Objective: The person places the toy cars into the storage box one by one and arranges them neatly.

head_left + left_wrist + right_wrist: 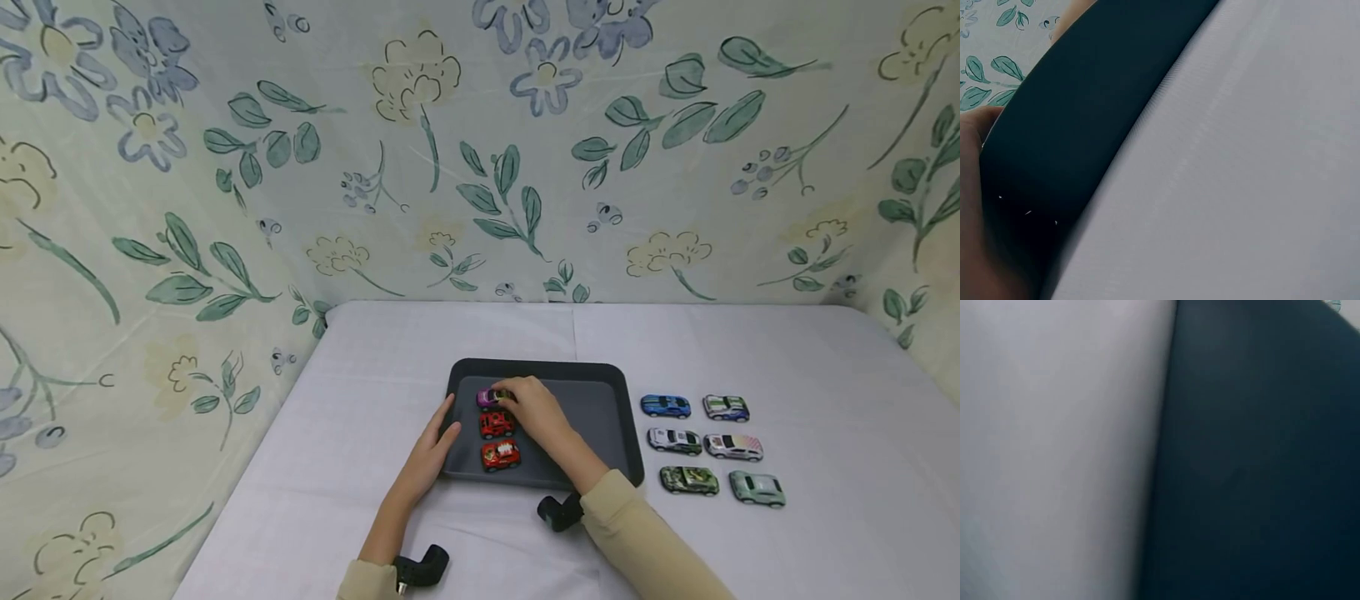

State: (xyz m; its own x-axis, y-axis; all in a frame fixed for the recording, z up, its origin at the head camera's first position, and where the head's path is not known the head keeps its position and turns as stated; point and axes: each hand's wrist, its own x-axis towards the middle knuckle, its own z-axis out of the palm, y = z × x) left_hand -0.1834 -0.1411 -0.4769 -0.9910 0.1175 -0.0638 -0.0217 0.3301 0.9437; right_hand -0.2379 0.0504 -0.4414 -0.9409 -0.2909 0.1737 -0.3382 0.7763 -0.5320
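A dark grey tray (pixel 588 417) lies on the white-covered table. My left hand (pixel 429 454) holds its left edge, the thumb reaching over the rim; in the left wrist view part of that hand (pixel 972 187) shows beside the dark tray wall (pixel 1079 112). Inside the tray, my right hand (pixel 536 412) pinches a purple toy car (pixel 489 398) near the upper left, its fingers covering the car's right end. Below it, two red toy cars (pixel 497 425) (pixel 501 455) form a column. The right wrist view has only the tray wall (pixel 1254 456), no hand.
Right of the tray, several toy cars stand in two columns on the tabletop, among them a blue one (pixel 665 406), a camouflage one (pixel 689 480) and a pale green one (pixel 757 488). A floral curtain (pixel 525 208) hangs behind the table.
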